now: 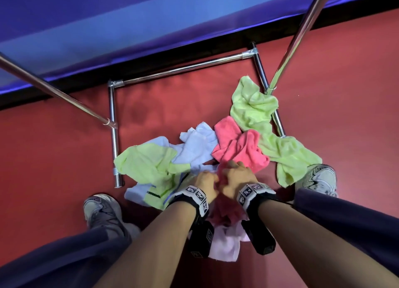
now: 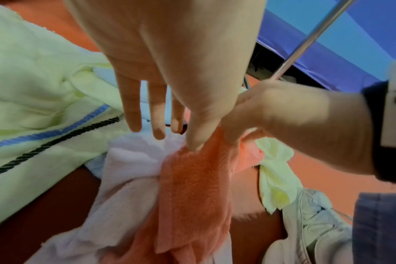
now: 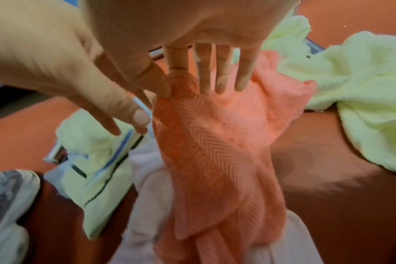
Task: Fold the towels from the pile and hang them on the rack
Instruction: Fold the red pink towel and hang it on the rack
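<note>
A pink towel hangs in a twisted strip from both hands, above the pile on the red floor. My left hand pinches its top edge with the thumb, the other fingers straight. Right beside it, my right hand pinches the same edge between thumb and forefinger. The pile holds lime towels, a white towel, another pink one and a pale pink towel. The chrome rack base frames the pile.
Two slanted chrome rack poles rise at right and left. A blue wall runs behind the rack. My shoes stand either side of the pile, and the right one touches a lime towel.
</note>
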`<action>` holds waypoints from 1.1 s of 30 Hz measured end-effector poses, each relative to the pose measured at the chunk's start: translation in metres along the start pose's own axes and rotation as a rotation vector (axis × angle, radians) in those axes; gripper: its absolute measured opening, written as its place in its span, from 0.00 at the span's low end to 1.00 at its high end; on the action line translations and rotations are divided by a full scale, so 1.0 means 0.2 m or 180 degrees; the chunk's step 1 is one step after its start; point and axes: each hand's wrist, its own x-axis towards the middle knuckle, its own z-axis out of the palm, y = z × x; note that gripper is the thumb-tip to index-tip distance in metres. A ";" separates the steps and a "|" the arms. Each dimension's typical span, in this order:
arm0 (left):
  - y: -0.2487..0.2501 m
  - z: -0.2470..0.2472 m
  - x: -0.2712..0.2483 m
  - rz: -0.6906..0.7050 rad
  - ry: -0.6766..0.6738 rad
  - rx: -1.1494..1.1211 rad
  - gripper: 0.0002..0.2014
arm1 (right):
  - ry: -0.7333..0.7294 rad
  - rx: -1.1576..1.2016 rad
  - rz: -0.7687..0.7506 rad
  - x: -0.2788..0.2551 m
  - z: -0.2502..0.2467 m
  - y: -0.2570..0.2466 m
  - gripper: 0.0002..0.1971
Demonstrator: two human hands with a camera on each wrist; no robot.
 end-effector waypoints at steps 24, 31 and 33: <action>0.30 -0.96 -1.17 0.0438 0.2453 -0.1255 0.15 | 0.1212 0.0986 -0.0525 -1.06 -0.89 -0.64 0.11; 0.52 -1.35 -1.59 0.0780 0.3041 -0.2461 0.15 | 0.2081 0.1464 -0.0991 -1.50 -1.32 -0.86 0.18; 0.54 -1.41 -1.67 0.0974 0.2679 -0.2822 0.16 | 0.2387 0.1823 -0.1118 -1.61 -1.46 -0.90 0.15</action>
